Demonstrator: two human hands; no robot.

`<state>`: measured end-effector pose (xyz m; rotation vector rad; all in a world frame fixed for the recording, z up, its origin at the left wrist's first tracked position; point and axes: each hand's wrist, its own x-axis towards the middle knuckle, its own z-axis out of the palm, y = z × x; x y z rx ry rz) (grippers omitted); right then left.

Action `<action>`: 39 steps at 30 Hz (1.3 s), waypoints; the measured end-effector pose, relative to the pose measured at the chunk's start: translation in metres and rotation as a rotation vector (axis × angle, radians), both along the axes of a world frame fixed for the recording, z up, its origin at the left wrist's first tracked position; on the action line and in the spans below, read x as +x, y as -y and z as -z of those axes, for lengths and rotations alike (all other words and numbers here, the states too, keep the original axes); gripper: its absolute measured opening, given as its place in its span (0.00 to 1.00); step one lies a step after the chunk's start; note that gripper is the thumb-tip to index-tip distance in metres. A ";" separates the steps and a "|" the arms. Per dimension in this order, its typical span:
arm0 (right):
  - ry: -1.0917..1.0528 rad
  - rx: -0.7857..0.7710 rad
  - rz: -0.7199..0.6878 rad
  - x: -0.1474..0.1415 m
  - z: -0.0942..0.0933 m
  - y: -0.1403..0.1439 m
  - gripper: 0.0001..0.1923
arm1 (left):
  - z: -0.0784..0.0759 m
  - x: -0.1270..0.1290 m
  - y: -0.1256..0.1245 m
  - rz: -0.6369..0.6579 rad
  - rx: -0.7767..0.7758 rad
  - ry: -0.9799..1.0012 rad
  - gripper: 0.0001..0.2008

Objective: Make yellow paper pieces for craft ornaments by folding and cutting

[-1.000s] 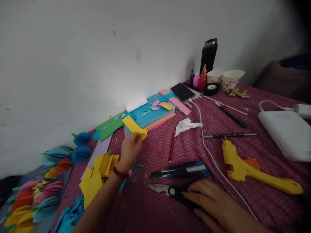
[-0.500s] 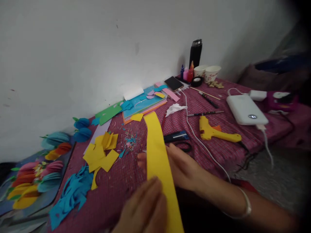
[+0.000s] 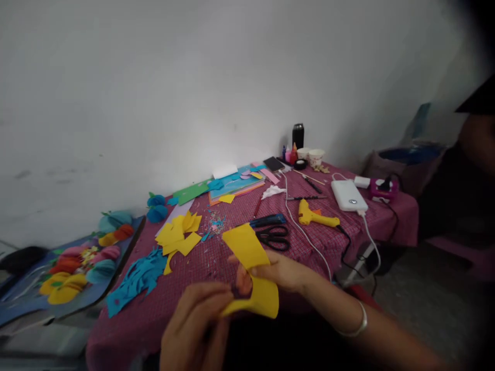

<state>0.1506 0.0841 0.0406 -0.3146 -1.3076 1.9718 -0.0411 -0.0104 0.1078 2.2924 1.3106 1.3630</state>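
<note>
A strip of yellow paper is bent over into a curl in front of me, above the near edge of the table. My left hand is closed on its lower end, fingers together. Round the strip's bend, my right hand grips with the thumb across the paper; some of its fingers are hidden behind the strip. Black scissors lie just beyond my right hand, beside a blue and black tool. Cut yellow paper pieces lie in a pile to the left.
Blue paper strips are heaped at the table's left edge, near paper flowers on a board. A yellow glue gun and a white power bank with cables are on the right. Coloured sheets lie at the back. A person is at far right.
The yellow strip, long and nearly straight before, is now folded back into a curl between my hands. My left hand has moved left and down. The camera view has shifted, showing a person at right.
</note>
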 end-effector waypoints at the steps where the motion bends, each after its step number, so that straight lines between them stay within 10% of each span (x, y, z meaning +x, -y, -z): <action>1: 0.075 0.027 0.012 0.002 0.001 0.005 0.24 | -0.008 0.000 -0.006 -0.040 0.057 0.006 0.12; 5: 0.266 0.038 0.032 0.004 0.002 0.020 0.23 | -0.017 0.001 -0.029 -0.092 0.096 0.112 0.04; 14: 0.270 -0.024 -0.042 -0.011 0.009 0.031 0.22 | 0.019 0.003 -0.043 -0.031 -0.279 0.392 0.07; 33: 0.280 -0.092 -0.122 -0.014 0.023 0.031 0.29 | 0.028 0.007 -0.046 -0.032 -0.374 0.709 0.10; 39: 0.272 0.097 -0.229 -0.004 0.024 0.013 0.27 | 0.027 0.002 -0.051 0.022 -0.550 0.676 0.10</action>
